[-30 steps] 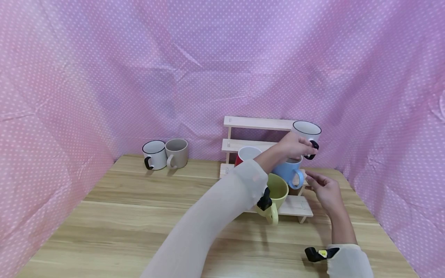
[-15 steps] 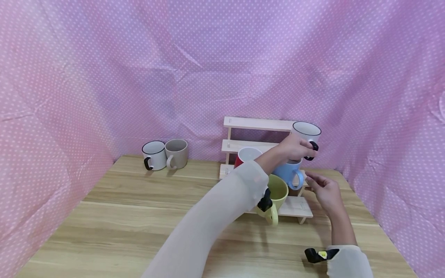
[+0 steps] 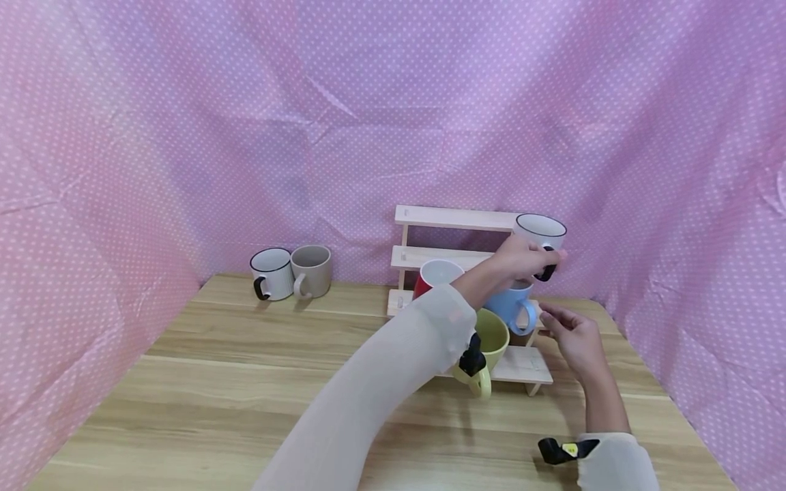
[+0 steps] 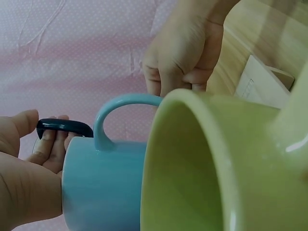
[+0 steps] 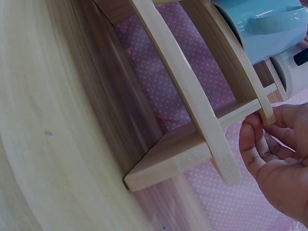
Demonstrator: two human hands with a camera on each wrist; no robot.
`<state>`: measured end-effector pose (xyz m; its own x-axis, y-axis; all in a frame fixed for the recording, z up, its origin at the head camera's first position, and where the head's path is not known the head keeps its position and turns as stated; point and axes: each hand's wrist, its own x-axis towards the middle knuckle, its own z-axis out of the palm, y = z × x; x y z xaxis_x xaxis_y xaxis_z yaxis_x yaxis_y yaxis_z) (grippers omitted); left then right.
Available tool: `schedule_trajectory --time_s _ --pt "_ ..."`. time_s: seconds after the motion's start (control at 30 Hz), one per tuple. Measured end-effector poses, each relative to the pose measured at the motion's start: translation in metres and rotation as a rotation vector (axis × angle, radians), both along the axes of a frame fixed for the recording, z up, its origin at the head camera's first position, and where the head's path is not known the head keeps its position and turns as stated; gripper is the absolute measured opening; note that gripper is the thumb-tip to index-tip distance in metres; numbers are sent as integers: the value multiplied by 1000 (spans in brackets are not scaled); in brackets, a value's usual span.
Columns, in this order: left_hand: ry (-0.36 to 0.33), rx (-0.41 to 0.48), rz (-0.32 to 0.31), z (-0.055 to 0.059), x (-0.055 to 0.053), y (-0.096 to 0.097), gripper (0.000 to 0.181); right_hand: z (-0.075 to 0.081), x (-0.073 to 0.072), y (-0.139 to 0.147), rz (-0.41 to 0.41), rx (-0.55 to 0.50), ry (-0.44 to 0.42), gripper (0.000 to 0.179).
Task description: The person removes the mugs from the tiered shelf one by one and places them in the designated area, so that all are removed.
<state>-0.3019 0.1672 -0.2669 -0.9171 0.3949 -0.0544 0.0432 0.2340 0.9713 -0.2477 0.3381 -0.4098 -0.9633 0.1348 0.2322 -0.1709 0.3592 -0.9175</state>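
Observation:
My left hand (image 3: 522, 259) reaches across the wooden tiered rack (image 3: 460, 217) and holds the white mug (image 3: 542, 230) by its black handle (image 4: 65, 126), thumb at the handle and fingers curled by it. The mug stands upright at the rack's right end; its base is hidden. My right hand (image 3: 574, 337) pinches the end of a shelf board (image 5: 262, 103) lower on the rack. A light blue mug (image 3: 512, 307) sits on that shelf below my left hand. The yellow-green mug (image 3: 494, 334) is on the bottom tier, partly behind my left wrist. A red mug (image 3: 424, 283) is mostly covered by my forearm.
At the table's back left stand a white mug with a black handle (image 3: 274, 276) and a beige mug (image 3: 313, 273), side by side. Pink dotted cloth (image 3: 368, 136) hangs behind and along both sides of the wooden table (image 3: 215, 382).
My left fingers have shifted slightly around the black handle, fingertips now further right. The white mug has barely moved, and my right hand stays on the shelf end.

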Motion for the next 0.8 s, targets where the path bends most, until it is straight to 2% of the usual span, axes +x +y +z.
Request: schedule_trajectory --time_s 0.13,0.37,0.57,0.8 --pt "-27 77 20 1 0 2 30 0 -1 0 2 -9 4 45" --pt "-144 278 2 3 0 7 23 0 -1 1 2 -2 1 44" --pt "-148 301 28 2 3 9 22 -1 -1 1 2 -8 3 44" --pt "-126 283 83 2 7 9 21 -1 -1 0 2 -15 -2 45"
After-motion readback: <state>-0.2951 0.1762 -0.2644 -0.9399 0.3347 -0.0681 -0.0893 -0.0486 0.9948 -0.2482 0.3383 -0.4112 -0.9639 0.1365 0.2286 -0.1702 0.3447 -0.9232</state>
